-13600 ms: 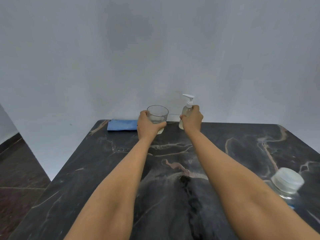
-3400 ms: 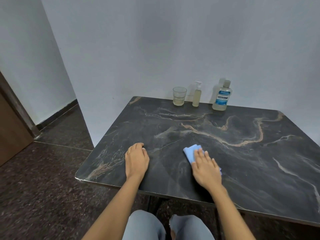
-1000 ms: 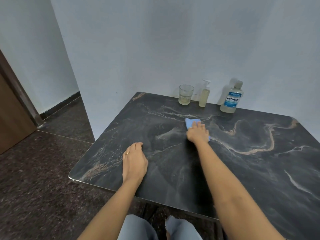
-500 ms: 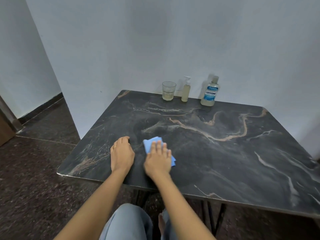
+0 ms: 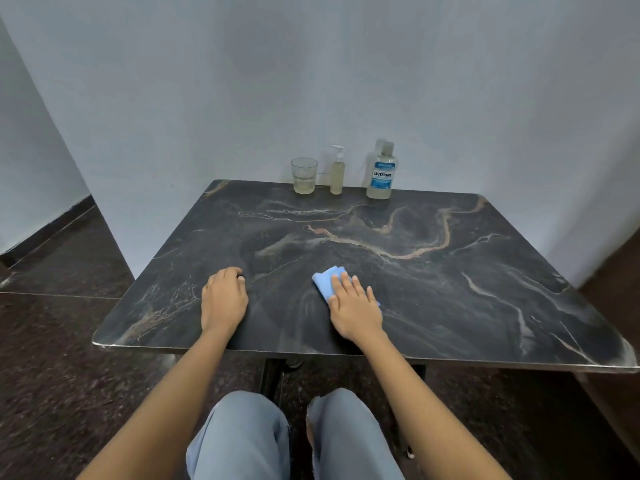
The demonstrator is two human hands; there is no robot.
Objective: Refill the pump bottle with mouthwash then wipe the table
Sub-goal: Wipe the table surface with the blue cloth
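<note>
Cloth point(image 5: 325, 284) under your right hand point(image 5: 355, 308) is a small pale-blue pad, folded, with one corner and a strip of edge peeking out toward 11 o'clock from your fingers and a sliver at 3 o'clock. Your right hand lies flat and spread on it, palm down, pressing it to the tabletop point(image 5: 450, 289) near the front edge, a little right of centre. Your left hand point(image 5: 223, 299) rests bare on the tabletop at 9 o'clock from the cloth, well apart from it, fingers curled under at the tips and gripping nothing.

Along the far edge, at 12 o'clock from your hands, three things stand upright in a row against the wall. The glass point(image 5: 304, 175) is on the left with a little yellowish liquid in the bottom. The pump bottle point(image 5: 337, 172) is just beside it, clear with a white pump, filled with pale yellow liquid most of the way up. The mouthwash bottle point(image 5: 381, 173) with its blue label stands to the right.
</note>
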